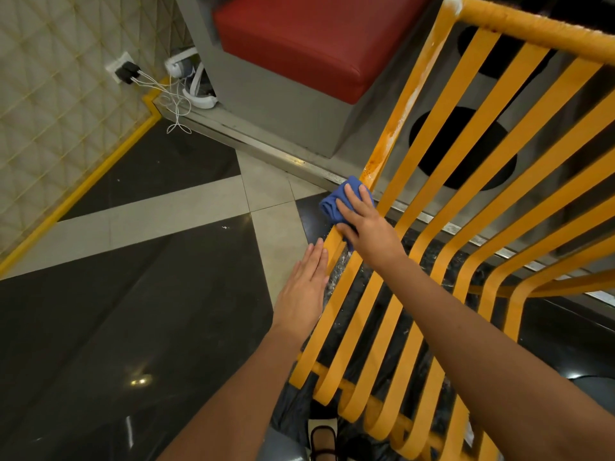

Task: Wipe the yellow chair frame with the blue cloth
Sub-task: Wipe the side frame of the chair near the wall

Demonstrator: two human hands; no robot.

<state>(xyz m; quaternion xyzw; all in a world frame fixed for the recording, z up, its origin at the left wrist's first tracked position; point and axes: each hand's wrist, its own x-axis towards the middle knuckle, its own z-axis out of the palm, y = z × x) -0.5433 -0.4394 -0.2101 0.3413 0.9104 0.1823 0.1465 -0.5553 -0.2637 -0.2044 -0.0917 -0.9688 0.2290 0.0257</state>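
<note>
Two bare forearms reach forward from the bottom edge, over a foot in a black strapped shoe (322,439) on the dark floor (139,311)

Left hand (304,287): fingers straight and together, laid flat against the outer edge of the yellow chair frame (432,181) where seat meets back. Nothing in its grip. Likely there to steady the chair so it does not shift under the rubbing

Right hand (364,221): crosses above the left, palm down on the blue cloth (336,204), fingers spread and nearly straight, pressing the bunched cloth onto the outermost slat. Its grip looks wide, a flat press rather than a pinch; whether the thumb curls under the cloth I cannot tell

Cloth sits low on that outer slat, just below a stretch streaked with white residue and rust-coloured staining (396,128) that runs up toward the top rail (532,28). Judgement: the dirtiest part lies above the cloth, so the wiping would need to travel upward along this slat. Pale specks also show on the frame edge just beside the left fingertips

Beyond the slats: a red cushioned seat (299,38) on a grey base, and a wall socket with plugs (124,71) and white cables trailing to the floor, well apart from the hands

Risk, as I read it: the flat press could let the cloth slip off the narrow slat
</note>
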